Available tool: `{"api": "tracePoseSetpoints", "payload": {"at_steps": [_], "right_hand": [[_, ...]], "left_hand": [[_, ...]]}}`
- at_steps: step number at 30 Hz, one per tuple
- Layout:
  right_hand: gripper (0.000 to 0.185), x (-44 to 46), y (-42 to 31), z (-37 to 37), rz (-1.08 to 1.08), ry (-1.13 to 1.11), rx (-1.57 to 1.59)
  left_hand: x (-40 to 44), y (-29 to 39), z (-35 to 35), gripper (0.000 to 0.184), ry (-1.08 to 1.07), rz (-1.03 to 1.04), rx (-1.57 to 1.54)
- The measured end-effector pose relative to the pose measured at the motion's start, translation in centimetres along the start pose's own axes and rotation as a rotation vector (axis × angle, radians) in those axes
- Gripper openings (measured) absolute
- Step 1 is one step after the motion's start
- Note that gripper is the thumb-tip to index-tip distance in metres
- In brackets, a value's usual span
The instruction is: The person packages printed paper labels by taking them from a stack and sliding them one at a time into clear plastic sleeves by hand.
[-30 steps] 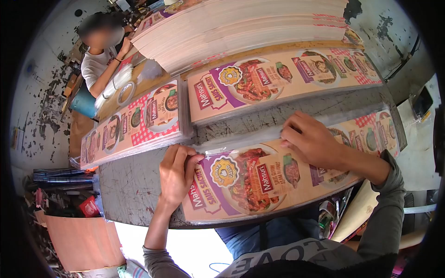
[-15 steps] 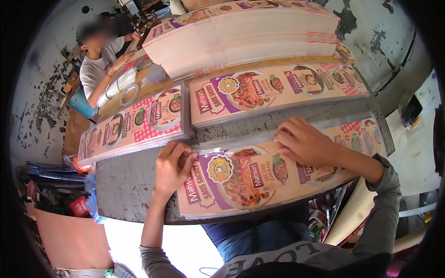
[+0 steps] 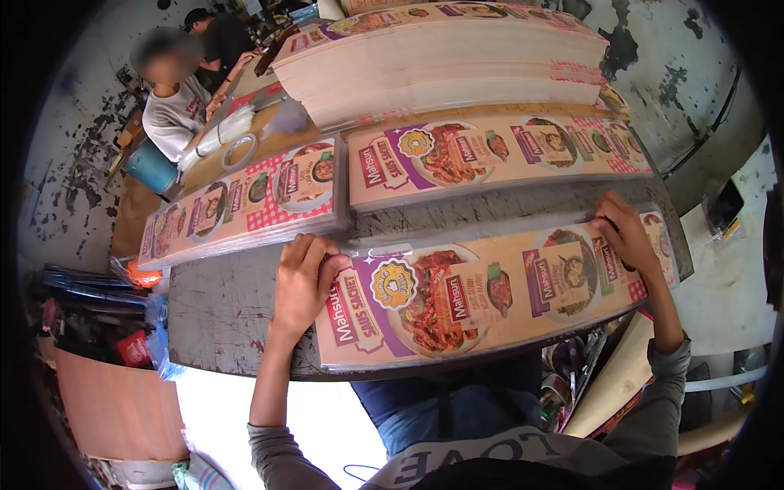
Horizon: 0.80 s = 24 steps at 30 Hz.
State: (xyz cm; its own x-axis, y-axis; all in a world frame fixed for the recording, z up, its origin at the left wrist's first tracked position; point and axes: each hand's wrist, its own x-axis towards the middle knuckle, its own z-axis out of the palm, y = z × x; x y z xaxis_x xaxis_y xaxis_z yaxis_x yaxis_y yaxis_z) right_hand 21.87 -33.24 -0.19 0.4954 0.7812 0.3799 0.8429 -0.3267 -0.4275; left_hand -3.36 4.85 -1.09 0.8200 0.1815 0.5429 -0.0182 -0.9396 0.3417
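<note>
A long printed food banner (image 3: pixel 523 282) in clear plastic lies along the table's near edge. At its upper left corner my left hand (image 3: pixel 304 282) pinches the plastic edge between thumb and fingers. My right hand (image 3: pixel 625 233) is closed on the top edge of the same sleeve, toward its right end. Beyond it lies a stack of sleeved banners (image 3: pixel 498 159), and another sleeved stack (image 3: pixel 245 204) sits to the left.
A tall pile of printed sheets (image 3: pixel 441 73) stands at the back. A tape roll (image 3: pixel 239 152) and a bundle of clear plastic (image 3: pixel 224 131) lie back left. Two other people (image 3: pixel 175 118) are behind the table's left side, near a teal bucket (image 3: pixel 151 167).
My right hand has slid right along the sleeve's top edge, uncovering more of the print. My left hand stays at the left corner. The view has shifted slightly, and a second person shows more.
</note>
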Motion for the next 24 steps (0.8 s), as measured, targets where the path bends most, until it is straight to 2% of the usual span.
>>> {"api": "tracePoseSetpoints", "payload": {"at_steps": [3,4,5,6,7,8,9,10,13,14,16,17,18,24], "right_hand": [[0.016,0.6,-0.7,-0.7,-0.007,0.030,-0.021],[0.016,1.2,-0.7,-1.5,-0.088,0.077,-0.080],[0.016,2.0,-0.6,-3.0,-0.171,0.122,-0.150],[0.017,2.8,-0.7,-4.3,-0.107,0.074,-0.132],[0.017,3.7,0.6,-5.0,-0.151,0.118,-0.120],[0.018,4.7,2.2,-5.7,-0.193,0.164,-0.106],[0.018,6.1,3.5,-6.4,-0.142,0.117,-0.065],[0.018,7.5,4.6,-7.0,-0.091,0.072,-0.023],[0.018,11.0,8.6,-6.3,-0.053,0.128,0.020],[0.020,11.9,10.5,-6.0,0.002,0.109,0.070],[0.021,12.7,13.9,-4.3,0.057,0.081,0.129],[0.023,12.9,15.6,-3.4,0.092,0.104,0.041],[0.024,13.4,15.6,-2.9,0.125,0.128,-0.049],[0.031,14.3,15.3,-0.1,0.154,0.117,0.027]], "left_hand": [[0.1,0.4,-0.9,0.010,0.022,0.021,0.049],[0.0,0.3,-1.3,0.010,0.029,0.027,0.052],[-0.2,0.2,-1.6,0.007,0.142,0.004,-0.022],[-0.5,0.2,-1.9,0.005,0.243,-0.024,-0.096],[-0.5,0.4,-1.9,0.005,0.244,-0.021,-0.099],[-0.4,0.6,-1.9,0.004,0.408,0.015,-0.139],[-0.3,0.8,-2.0,0.004,0.573,0.054,-0.179],[-0.7,0.5,-2.7,0.008,0.542,0.169,0.080],[-1.7,-0.5,-3.1,0.004,0.493,0.300,0.241],[-1.3,-0.9,-2.7,0.006,0.550,0.361,0.252],[-1.3,-0.8,-2.6,0.007,0.509,0.368,0.256],[-1.2,-0.7,-2.5,0.007,0.475,0.380,0.256],[-1.1,-0.4,-2.5,0.007,0.471,0.405,0.248],[-1.1,-0.4,-2.3,0.005,0.431,0.420,0.272]]}}
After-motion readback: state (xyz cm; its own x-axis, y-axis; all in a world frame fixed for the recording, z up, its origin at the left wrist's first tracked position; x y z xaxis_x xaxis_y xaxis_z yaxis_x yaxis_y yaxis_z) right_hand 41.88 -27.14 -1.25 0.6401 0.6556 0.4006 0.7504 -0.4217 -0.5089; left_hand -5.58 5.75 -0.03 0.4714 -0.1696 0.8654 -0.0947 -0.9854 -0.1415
